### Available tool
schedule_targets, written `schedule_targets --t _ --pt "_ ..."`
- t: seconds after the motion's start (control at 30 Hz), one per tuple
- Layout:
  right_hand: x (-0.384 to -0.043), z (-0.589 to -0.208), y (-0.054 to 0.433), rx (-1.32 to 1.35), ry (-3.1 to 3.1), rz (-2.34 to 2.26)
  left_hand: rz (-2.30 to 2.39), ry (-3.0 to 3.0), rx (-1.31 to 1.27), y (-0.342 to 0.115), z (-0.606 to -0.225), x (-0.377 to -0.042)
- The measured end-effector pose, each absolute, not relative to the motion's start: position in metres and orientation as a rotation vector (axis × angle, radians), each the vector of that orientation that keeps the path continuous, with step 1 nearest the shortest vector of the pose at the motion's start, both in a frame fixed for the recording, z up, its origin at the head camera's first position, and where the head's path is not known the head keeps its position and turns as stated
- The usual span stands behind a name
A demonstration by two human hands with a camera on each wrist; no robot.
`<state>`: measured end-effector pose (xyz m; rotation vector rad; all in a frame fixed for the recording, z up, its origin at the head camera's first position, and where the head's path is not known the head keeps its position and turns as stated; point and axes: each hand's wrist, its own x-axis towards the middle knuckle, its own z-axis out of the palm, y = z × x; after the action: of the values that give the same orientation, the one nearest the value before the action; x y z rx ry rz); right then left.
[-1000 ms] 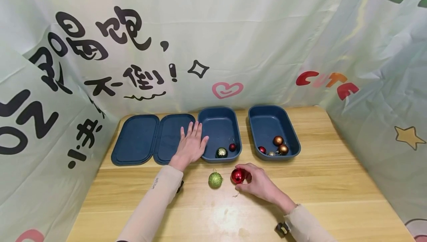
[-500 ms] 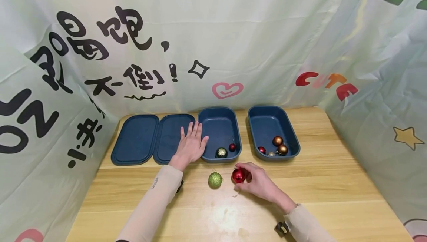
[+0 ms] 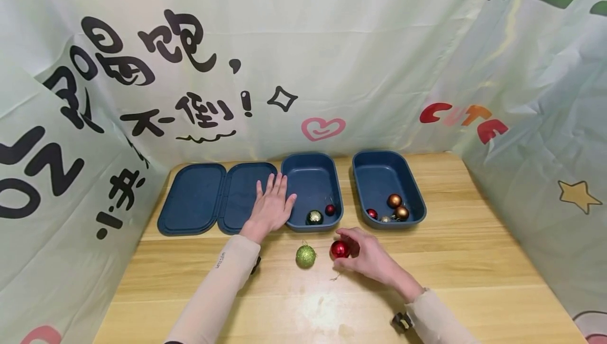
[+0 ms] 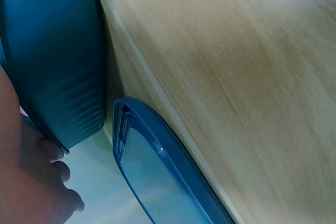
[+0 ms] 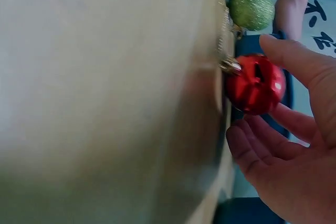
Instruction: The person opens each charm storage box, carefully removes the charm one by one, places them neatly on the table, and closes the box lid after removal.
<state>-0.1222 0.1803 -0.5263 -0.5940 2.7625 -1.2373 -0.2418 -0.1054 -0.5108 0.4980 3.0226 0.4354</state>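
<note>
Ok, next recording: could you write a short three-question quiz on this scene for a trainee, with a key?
1. Which hand has its fingers curled around the red ball?
A. Left
B. Right
C. Both
2. True or false: the green ball lies on the table, outside both the left box and the right box.
3. How many copper-coloured balls lie in the right box?

Key:
1. B, the right hand.
2. True.
3. Two.
</note>
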Motion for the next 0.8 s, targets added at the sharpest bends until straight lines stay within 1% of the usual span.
schedule_targets --t 0.4,0.8 --pt "-0.146 -0.483 0.185 -0.646 2.708 -1.392 0.434 3.023 0.502 -0.106 -0.511 -0.242" --pt "-0.182 -0.474 0.158 -0.634 2.629 -1.455 0.424 3.022 0.497 -0.105 -0.511 -0.242"
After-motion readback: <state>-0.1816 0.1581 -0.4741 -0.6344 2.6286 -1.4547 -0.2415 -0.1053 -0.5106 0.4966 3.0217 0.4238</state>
